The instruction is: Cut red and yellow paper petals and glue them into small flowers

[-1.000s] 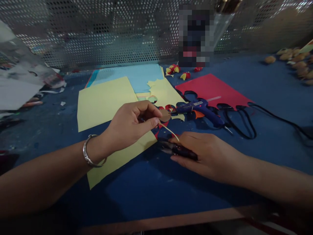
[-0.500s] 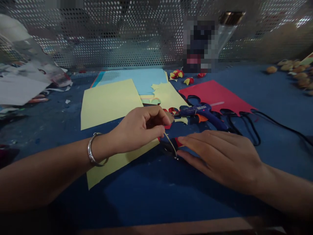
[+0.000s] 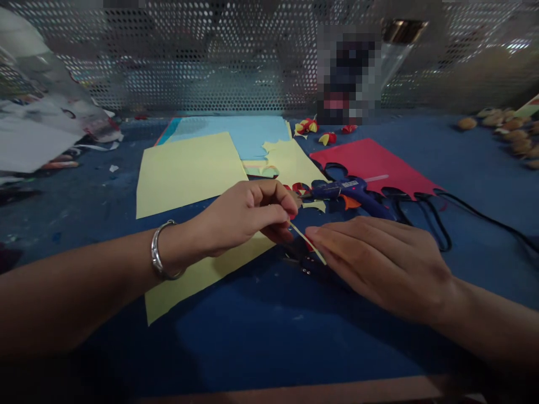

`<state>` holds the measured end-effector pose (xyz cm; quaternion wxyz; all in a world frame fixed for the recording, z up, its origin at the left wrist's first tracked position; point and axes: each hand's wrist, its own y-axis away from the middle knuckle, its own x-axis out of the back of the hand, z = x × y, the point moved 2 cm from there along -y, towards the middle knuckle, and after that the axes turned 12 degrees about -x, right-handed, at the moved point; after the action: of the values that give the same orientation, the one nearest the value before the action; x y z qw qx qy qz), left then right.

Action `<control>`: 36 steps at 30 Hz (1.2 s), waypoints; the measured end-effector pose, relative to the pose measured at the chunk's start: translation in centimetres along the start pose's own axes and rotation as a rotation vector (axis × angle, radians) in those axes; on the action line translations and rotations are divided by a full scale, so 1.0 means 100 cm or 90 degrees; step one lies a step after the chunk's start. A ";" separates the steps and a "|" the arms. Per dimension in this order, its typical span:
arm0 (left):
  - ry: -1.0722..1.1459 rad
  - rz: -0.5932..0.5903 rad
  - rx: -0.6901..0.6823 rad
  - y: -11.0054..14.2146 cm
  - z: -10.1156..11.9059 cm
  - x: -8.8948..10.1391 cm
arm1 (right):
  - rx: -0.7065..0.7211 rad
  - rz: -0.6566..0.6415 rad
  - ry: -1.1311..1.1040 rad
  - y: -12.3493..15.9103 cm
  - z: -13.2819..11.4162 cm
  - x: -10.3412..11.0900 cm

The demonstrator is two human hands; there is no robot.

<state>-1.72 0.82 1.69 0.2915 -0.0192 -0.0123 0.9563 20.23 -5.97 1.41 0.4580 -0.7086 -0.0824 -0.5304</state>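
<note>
My left hand (image 3: 244, 219), with a silver bracelet on its wrist, pinches a small red and yellow paper piece from which a thin yellow paper strip (image 3: 310, 248) trails down to the right. My right hand (image 3: 379, 264) lies flat with its fingers stretched out, the fingertips touching the strip. It covers most of a pair of dark scissors (image 3: 300, 264) lying on the blue table (image 3: 269, 336). A large yellow sheet (image 3: 185, 174) lies under my left wrist.
A blue glue gun (image 3: 349, 189) lies just beyond my hands, its black cable (image 3: 425, 221) looping right over a cut red sheet (image 3: 370, 160). A light blue sheet (image 3: 236, 133), small paper flowers (image 3: 309, 125), brown pieces (image 3: 514, 134) at far right, clutter (image 3: 42, 140) at left, a perforated metal wall (image 3: 189, 62) behind.
My right hand let go of the scissors it gripped a second ago, and now lies flat over them. My left hand shifted slightly right with the strip.
</note>
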 end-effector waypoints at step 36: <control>0.071 -0.008 -0.066 0.012 -0.014 -0.014 | -0.316 -0.015 -0.260 -0.014 0.000 -0.011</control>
<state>-1.16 -0.89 0.32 0.2962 -0.0870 -0.0455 0.9501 18.94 -4.73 1.33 0.2392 -0.8894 -0.0491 -0.3864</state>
